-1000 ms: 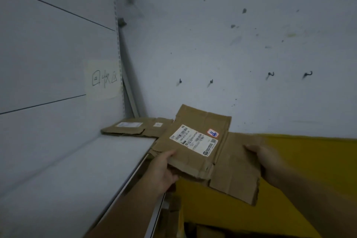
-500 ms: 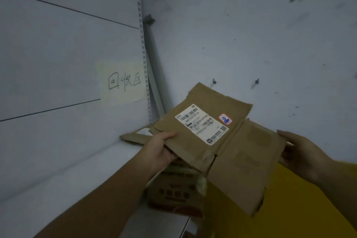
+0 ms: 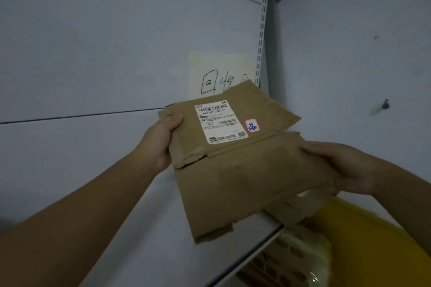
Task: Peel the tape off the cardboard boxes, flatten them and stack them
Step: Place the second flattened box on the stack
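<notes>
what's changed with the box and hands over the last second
The flattened cardboard box has been carried up and left, away from the yellow surface, so its far corner now overlaps the handwritten note. It also turned, bringing the shipping label closer to upright. Unchanged: the left hand holds its left edge and the right hand its right edge; neither grip was let go.

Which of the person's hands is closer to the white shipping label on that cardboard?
Left. The left hand grips the flattened box at its left edge, thumb just beside the white shipping label. The right hand holds the lower flap's right edge, farther from it.
</notes>
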Tool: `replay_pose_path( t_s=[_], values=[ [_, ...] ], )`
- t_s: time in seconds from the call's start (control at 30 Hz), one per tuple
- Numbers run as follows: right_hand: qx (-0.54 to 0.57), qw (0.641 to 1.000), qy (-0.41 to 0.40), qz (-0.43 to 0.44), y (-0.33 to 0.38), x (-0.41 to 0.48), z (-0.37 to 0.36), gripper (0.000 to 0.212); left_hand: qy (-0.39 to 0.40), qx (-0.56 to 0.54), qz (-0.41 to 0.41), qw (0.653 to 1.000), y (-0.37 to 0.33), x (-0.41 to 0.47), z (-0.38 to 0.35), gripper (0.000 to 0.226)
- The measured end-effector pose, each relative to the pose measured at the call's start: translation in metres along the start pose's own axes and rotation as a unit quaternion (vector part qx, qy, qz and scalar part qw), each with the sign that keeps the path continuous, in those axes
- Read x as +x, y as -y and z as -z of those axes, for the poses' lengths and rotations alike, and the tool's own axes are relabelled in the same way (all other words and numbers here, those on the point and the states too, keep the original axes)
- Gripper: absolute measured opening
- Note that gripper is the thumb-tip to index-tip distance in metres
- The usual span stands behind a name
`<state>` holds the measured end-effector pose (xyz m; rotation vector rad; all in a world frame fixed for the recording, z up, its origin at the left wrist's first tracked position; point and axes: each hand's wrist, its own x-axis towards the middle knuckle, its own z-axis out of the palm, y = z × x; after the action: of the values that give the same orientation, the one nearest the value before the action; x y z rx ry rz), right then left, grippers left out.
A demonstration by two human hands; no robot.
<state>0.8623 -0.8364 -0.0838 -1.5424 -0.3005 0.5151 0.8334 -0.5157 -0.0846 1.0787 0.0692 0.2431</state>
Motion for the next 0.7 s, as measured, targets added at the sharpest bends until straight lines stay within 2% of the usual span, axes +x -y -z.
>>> replay_pose_path(
  t_s=[0.07, 0.1, 0.17, 0.23, 0.33, 0.43, 0.5, 0.57, 0.6, 0.63, 0.7],
  values=[
    [-0.001, 0.999, -0.051, 0.001, 0.003, 0.027, 0.002, 0.049, -0.035, 0.017, 0.000, 0.999, 0.006, 0.013, 0.004, 0.033],
    [-0.016, 0.998, -0.060, -0.002, 0.004, 0.039, 0.004, 0.051, -0.049, 0.028, 0.001, 0.998, 0.009, 0.018, 0.006, 0.032],
    [-0.083, 0.995, -0.049, -0.007, 0.007, 0.063, 0.008, 0.052, -0.074, 0.053, 0.001, 0.996, 0.017, 0.024, 0.015, 0.031],
    [-0.192, 0.981, -0.017, -0.017, 0.005, 0.089, 0.011, 0.040, -0.094, 0.080, 0.008, 0.992, 0.026, 0.022, 0.026, 0.029],
    [-0.365, 0.928, 0.065, -0.036, 0.000, 0.123, 0.013, 0.021, -0.116, 0.121, 0.026, 0.985, 0.038, 0.011, 0.044, 0.024],
    [-0.455, 0.877, 0.152, -0.031, 0.000, 0.149, 0.010, 0.020, -0.158, 0.143, 0.039, 0.976, 0.049, 0.000, 0.054, 0.017],
    [-0.512, 0.847, 0.130, 0.049, -0.001, 0.164, 0.003, 0.020, -0.195, 0.156, 0.052, 0.967, 0.056, -0.004, 0.055, 0.017],
    [-0.535, 0.820, 0.066, 0.195, -0.006, 0.171, -0.009, 0.017, -0.238, 0.194, 0.052, 0.950, 0.064, -0.001, 0.057, 0.026],
    [-0.524, 0.807, 0.076, 0.262, -0.011, 0.171, -0.019, 0.021, -0.263, 0.219, 0.053, 0.938, 0.069, 0.002, 0.057, 0.036],
    [-0.510, 0.790, 0.125, 0.317, -0.019, 0.168, -0.028, 0.029, -0.288, 0.251, 0.059, 0.922, 0.074, 0.005, 0.058, 0.048],
    [-0.563, 0.704, 0.229, 0.367, -0.044, 0.167, -0.043, 0.051, -0.340, 0.342, 0.066, 0.874, 0.084, 0.011, 0.056, 0.061]
  ],
)
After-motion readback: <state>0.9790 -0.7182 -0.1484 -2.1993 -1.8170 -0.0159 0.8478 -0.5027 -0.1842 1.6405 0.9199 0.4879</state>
